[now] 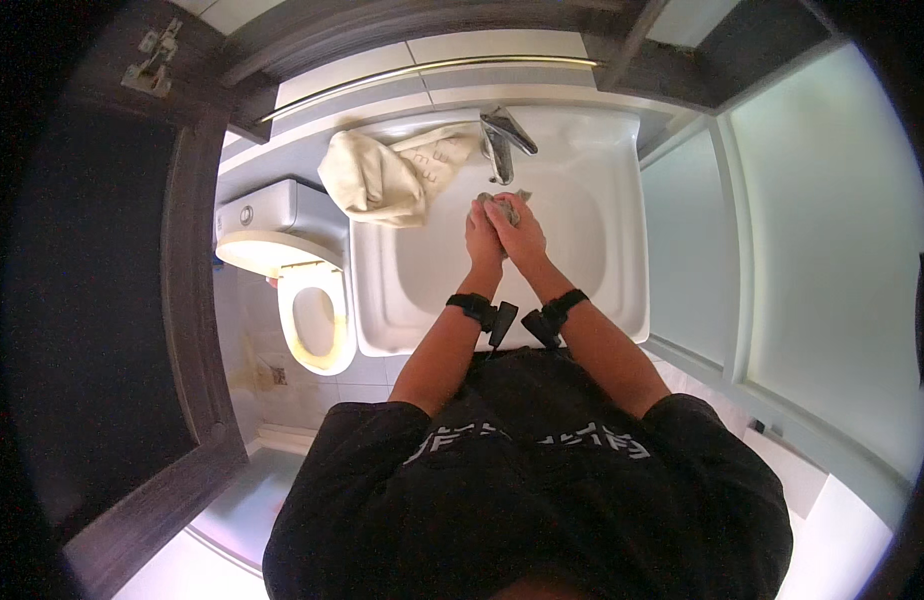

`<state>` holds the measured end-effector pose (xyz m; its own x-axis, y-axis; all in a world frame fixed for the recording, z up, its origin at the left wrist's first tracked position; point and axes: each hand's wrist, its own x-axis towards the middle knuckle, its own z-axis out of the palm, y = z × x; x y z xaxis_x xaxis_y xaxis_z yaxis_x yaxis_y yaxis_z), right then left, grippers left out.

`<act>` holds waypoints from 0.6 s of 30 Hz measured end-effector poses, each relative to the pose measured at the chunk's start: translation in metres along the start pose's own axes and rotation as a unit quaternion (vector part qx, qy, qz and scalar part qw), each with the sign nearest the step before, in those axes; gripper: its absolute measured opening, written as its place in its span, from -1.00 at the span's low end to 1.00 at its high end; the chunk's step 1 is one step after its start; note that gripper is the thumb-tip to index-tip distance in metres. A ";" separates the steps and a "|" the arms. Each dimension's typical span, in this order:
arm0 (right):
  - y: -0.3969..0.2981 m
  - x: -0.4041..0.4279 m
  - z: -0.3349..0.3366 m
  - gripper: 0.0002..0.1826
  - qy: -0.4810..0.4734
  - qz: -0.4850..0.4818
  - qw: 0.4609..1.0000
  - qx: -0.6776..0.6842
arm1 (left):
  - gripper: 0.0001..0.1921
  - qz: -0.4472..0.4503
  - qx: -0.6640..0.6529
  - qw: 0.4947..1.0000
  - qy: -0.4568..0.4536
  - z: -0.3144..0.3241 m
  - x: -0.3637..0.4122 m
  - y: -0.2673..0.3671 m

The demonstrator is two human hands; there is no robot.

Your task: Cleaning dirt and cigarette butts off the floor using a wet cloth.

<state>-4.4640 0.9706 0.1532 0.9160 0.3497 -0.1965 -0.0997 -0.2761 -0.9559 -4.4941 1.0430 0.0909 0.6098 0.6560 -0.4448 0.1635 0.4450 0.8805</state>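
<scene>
Over the basin of a white washbasin (424, 330), my left hand (483, 236) and my right hand (523, 232) are pressed together around a crumpled greyish cloth (509, 214). Bits of the cloth stick out past the fingers and below the palms. Just beyond the hands stands a chrome faucet (498, 150); whether water runs cannot be told. A cream-coloured cloth (375, 180) with printed marks lies bunched on the washbasin's back left corner, partly over the rim.
Left of the washbasin is a toilet (255, 214) with a raised lid. A dark wooden cabinet door (195, 300) stands at the left, a metal rail (432, 69) runs behind the faucet, and frosted panels (822, 247) rise at the right.
</scene>
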 end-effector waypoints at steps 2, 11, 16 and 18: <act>-0.010 0.004 -0.005 -0.56 0.053 0.053 0.990 -0.118 | -0.36 0.000 0.047 0.999 -0.002 0.011 -0.007 0.011; 0.008 0.034 -0.019 -0.65 0.121 -0.026 0.978 -0.167 | -0.50 0.081 0.070 0.994 -0.035 0.030 -0.029 0.031; 0.004 0.031 -0.021 -0.70 0.113 -0.097 0.977 -0.153 | -0.50 0.162 0.237 0.956 -0.064 0.014 -0.016 0.014; 0.006 0.036 -0.022 -0.70 0.089 -0.110 0.979 -0.147 | -0.47 0.089 0.130 0.986 -0.062 0.016 -0.008 0.015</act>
<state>-4.4237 0.9622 0.1454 0.9586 0.2752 0.0726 0.1994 -0.4674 -0.8612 -4.4843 1.0341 0.1103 0.7336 0.6236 -0.2700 0.2287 0.1476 0.9623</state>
